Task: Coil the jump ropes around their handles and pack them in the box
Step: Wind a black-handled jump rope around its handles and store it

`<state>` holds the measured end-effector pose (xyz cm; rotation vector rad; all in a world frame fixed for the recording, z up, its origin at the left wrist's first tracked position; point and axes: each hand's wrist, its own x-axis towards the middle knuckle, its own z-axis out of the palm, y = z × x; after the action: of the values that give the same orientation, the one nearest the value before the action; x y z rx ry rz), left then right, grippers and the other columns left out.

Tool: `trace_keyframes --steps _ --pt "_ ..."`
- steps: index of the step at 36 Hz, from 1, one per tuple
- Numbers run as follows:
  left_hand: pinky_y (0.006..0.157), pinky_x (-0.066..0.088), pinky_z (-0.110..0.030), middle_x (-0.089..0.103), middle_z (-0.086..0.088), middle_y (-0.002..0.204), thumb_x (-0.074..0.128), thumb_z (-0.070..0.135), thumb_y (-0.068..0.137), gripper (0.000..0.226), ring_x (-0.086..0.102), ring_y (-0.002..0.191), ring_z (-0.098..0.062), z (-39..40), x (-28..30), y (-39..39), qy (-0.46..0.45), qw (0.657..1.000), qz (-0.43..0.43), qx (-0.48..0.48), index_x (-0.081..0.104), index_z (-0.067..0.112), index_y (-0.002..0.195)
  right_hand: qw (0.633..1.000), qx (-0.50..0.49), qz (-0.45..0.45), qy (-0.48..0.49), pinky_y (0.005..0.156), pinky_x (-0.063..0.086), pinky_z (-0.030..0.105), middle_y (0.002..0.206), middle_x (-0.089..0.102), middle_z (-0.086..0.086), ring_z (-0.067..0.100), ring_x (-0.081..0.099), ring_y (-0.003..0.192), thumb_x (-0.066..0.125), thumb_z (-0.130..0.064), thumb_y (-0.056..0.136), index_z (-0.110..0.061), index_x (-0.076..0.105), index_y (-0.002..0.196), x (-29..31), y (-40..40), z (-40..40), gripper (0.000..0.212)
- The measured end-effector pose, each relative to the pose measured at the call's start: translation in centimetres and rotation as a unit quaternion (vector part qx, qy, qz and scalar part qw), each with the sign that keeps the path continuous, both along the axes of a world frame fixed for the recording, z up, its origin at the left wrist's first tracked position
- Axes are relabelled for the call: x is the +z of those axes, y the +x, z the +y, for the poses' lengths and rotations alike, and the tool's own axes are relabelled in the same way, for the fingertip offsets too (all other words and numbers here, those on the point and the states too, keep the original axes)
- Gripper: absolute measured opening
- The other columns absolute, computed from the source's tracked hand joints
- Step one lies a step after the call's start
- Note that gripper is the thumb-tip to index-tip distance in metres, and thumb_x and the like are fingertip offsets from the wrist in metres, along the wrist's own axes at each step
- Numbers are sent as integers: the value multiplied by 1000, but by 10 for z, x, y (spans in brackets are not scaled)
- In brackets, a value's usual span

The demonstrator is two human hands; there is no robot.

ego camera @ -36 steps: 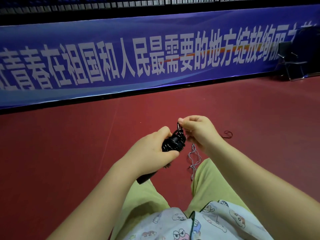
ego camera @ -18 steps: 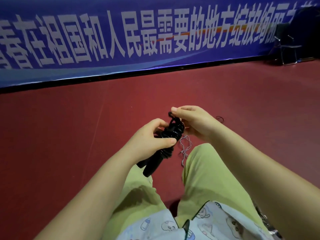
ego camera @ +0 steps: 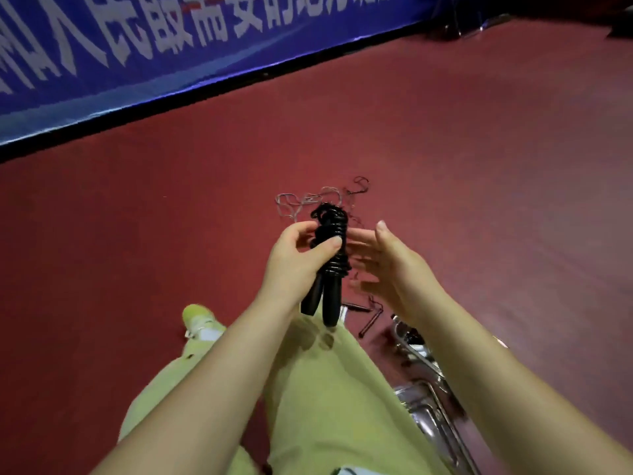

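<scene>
A black jump rope point(ego camera: 329, 255) is coiled round its two black handles, which point down toward my knee. My left hand point(ego camera: 298, 258) grips the bundle at the coiled part, thumb across the front. My right hand point(ego camera: 387, 265) hovers just right of the bundle with fingers straight and blurred, holding nothing. More thin rope point(ego camera: 308, 200) lies loose and tangled on the red floor beyond the bundle. Other black handles point(ego camera: 366, 320) lie on the floor near my right forearm. No box is in view.
I sit on a red floor point(ego camera: 137, 234) with my legs in light green trousers point(ego camera: 318, 389) stretched forward. A blue banner point(ego camera: 137, 53) with white characters runs along the back. Shiny metal tubing point(ego camera: 424, 399) lies under my right arm.
My right hand has let go of the rope end and opened beside the bundle. The handles now hang more upright in my left hand. My view has tilted down and turned right.
</scene>
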<state>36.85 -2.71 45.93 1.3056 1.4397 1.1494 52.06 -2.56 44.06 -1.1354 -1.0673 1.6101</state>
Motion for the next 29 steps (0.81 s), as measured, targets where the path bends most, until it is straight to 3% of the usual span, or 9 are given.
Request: trace_keyframes --steps 3,7,10,13,15,19,21,24,29 --pt "85 47 -23 64 6 107 70 24 86 27 62 101 -11 40 -30 49 -62 997 -35 -38 59 21 111 997 -61 35 -43 80 48 33 122 65 -8 16 62 108 30 -51 99 -30 56 129 -29 29 18 45" --pt "97 47 -38 71 -2 108 60 53 81 40 64 108 -20 80 -69 104 -160 977 -99 -95 68 22 105 988 -141 41 -52 87 44 37 100 73 -15 10 67 92 47 -53 87 -32 66 109 -67 65 39 35" --pt "97 41 -27 67 10 102 44 46 98 26 60 102 -4 100 -99 132 -203 962 -84 -158 64 31 95 975 -211 37 -51 94 48 44 109 72 1 20 67 103 58 -40 86 -25 67 110 -103 90 52 29" --pt "73 45 -7 63 12 102 43 36 100 17 57 89 5 120 -133 164 -248 941 -62 -223 57 29 108 960 -265 -1 -89 98 49 50 113 70 7 24 67 105 62 -38 80 -21 63 118 -150 118 67 41" --pt "68 41 -3 61 14 107 47 35 99 15 53 87 12 126 -153 177 -268 926 -29 -264 52 31 113 951 -283 -9 -121 96 50 52 114 70 11 28 67 105 63 -33 81 -17 61 122 -179 129 71 44" --pt "82 34 -13 51 12 111 48 35 99 21 49 101 -1 141 -206 202 -334 883 53 -327 48 33 120 915 -332 -35 -226 94 53 40 113 70 10 24 68 103 61 -19 93 -11 60 124 -253 156 73 33" --pt "80 34 -11 49 9 118 50 42 97 45 46 108 -4 142 -235 199 -367 860 102 -340 45 24 137 896 -343 -48 -280 88 55 37 103 72 9 22 70 93 63 -21 92 -8 62 117 -287 165 68 29" --pt "105 35 -24 45 3 145 52 72 76 87 45 129 -16 141 -276 192 -418 819 179 -349 38 22 145 868 -351 -58 -347 61 51 23 83 70 4 16 66 72 63 -17 92 -8 65 97 -327 174 63 11" --pt "105 29 -30 40 0 150 48 60 89 69 39 136 -18 147 -319 188 -427 806 207 -353 37 22 146 830 -394 -53 -392 73 58 33 96 72 11 23 70 82 73 -27 82 -2 62 112 -387 179 64 41"
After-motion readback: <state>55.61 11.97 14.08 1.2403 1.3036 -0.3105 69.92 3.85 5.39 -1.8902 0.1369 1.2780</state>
